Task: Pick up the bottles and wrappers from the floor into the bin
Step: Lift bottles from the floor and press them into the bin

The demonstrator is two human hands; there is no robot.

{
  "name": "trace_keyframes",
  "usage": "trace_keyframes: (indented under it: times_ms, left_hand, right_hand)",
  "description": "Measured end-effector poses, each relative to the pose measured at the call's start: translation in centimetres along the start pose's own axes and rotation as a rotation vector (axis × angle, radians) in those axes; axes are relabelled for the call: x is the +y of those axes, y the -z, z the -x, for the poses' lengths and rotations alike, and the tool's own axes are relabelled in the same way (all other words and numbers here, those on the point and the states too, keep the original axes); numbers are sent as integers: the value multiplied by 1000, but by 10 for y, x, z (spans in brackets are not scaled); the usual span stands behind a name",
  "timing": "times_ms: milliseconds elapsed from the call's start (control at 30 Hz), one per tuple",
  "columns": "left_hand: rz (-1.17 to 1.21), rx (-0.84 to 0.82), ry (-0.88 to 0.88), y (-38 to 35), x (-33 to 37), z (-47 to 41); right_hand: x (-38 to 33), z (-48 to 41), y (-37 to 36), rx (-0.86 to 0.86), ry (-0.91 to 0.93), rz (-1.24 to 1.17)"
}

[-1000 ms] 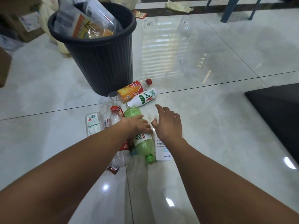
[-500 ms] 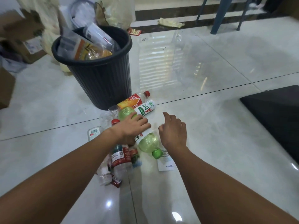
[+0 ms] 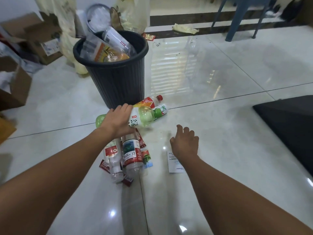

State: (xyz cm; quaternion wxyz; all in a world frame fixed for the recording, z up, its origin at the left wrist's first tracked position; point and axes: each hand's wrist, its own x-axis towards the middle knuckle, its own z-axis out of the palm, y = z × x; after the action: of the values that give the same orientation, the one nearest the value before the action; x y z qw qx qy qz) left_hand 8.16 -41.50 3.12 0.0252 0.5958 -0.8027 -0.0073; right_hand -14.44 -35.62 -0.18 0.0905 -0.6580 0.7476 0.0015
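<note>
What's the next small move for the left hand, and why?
Probably lift the green bottle over the rim of the bin and let go. The left hand grips the bottle around its middle, just in front of the bin; the right hand is open and holds nothing. Wrappers fill the bin's left side, so aim right.

1. The bin (image 3: 118, 78) is black, finely ribbed vertically.
2. The green bottle (image 3: 144, 116) is pale translucent green, with a white label and green characters.
3. The orange bottle (image 3: 146, 102) has an orange-and-red label and a red cap.
4. The clear bottle (image 3: 131, 154) has a red-and-white label with a blue-green picture.
5. The wrapper (image 3: 140, 139) is dark red.
6. The floor (image 3: 220, 141) is glossy off-white tiles with thin dark joints.
7. The mat (image 3: 288, 129) is black.
8. The chair (image 3: 236, 22) is blue.
</note>
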Motion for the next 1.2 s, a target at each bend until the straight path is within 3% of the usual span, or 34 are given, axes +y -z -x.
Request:
trace_keyframes:
  times_ms: [367, 633, 833, 1000, 1200]
  left_hand:
    - [123, 76, 100, -2, 15, -10]
    - [151, 80, 82, -19, 26, -14]
    - [155, 89, 79, -27, 30, -16]
    - [156, 94, 80, -30, 27, -15]
    - [155, 83, 92, -31, 21, -11]
  right_hand:
    - [-11, 16, -35, -234, -60, 18]
    - [-11, 11, -45, -372, -249, -98]
    - [-22, 12, -51, -331, -237, -81]
    - [-28, 1, -53, -414, -301, -144]
    - [-33, 1, -59, -273, -264, -205]
